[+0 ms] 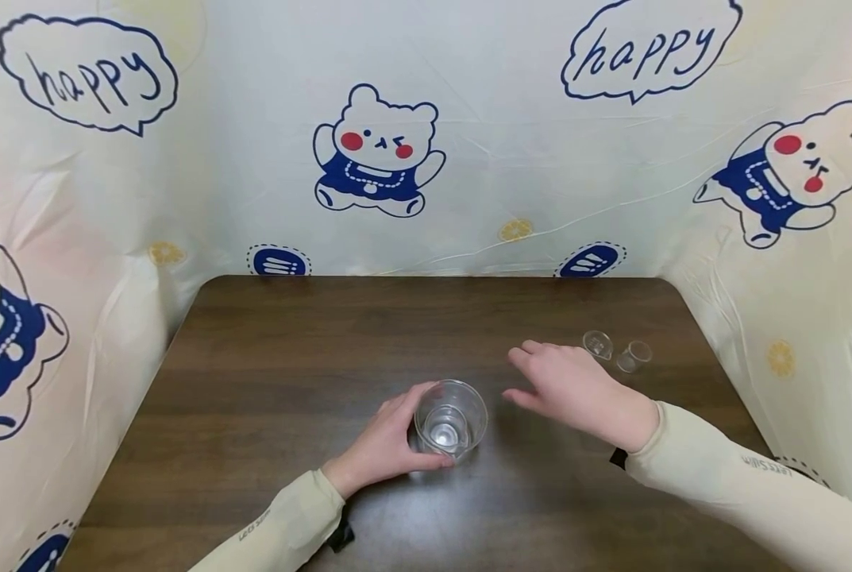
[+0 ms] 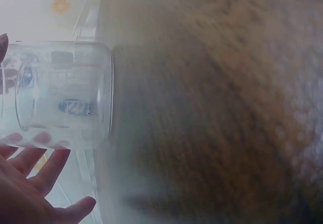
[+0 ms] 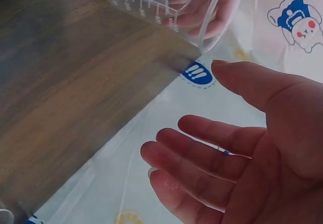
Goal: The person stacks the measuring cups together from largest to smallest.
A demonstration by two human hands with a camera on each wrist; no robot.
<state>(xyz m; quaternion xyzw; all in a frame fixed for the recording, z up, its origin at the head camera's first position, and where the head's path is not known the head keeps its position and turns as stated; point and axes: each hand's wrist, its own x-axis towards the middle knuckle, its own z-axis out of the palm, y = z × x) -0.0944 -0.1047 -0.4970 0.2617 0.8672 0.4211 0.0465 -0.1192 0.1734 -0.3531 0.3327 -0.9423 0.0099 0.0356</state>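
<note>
A large clear glass beaker (image 1: 477, 413) stands on the table with a smaller glass beaker (image 1: 445, 433) nested inside it. My left hand (image 1: 390, 435) grips the large one from its left side, thumb at the near side and fingers round the far side. In the left wrist view the large beaker (image 2: 96, 82) has its base near the tabletop. To the right of it hovers my right hand (image 1: 576, 389), holding nothing, its fingers loosely spread. The right wrist view shows that hand's palm (image 3: 242, 158) below the beaker's printed scale (image 3: 146, 9).
Behind the right hand, towards the table's right edge, are two tiny glass vessels: one (image 1: 598, 345) beside another (image 1: 634, 357). The dark wooden table (image 1: 290, 342) is bordered by a pale printed cloth (image 1: 483, 159) at the back and sides.
</note>
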